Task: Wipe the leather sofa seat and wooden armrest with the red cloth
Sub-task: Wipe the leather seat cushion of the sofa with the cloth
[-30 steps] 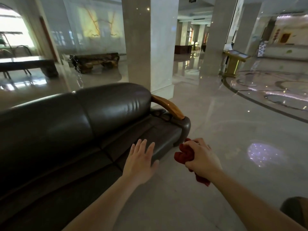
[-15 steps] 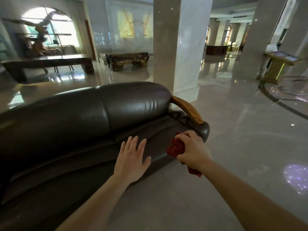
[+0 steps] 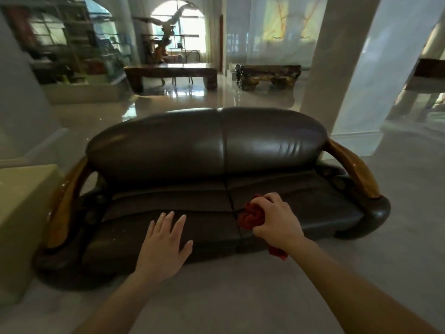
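1. The right hand (image 3: 277, 219) is clenched around a bunched red cloth (image 3: 251, 215), a loose tail of it hanging below the wrist; the wad sits on the leather sofa seat (image 3: 313, 208), just right of the centre seam (image 3: 232, 203) between the two cushions.
2. The left hand (image 3: 163, 244) is flat with fingers spread, holding nothing, over the front of the seat left of that seam.
3. The seat's long axis runs left to right across the view. From the cloth, most of the right cushion stretches rightward toward the right wooden armrest (image 3: 354, 169); the left wooden armrest (image 3: 65, 203) lies well apart, past the left hand.
4. The cloth hand is the nearer one to the right armrest, so a rightward sweep looks like the natural stroke.
5. Count: one sofa, two seat cushions, two back cushions, two armrests, one cloth.
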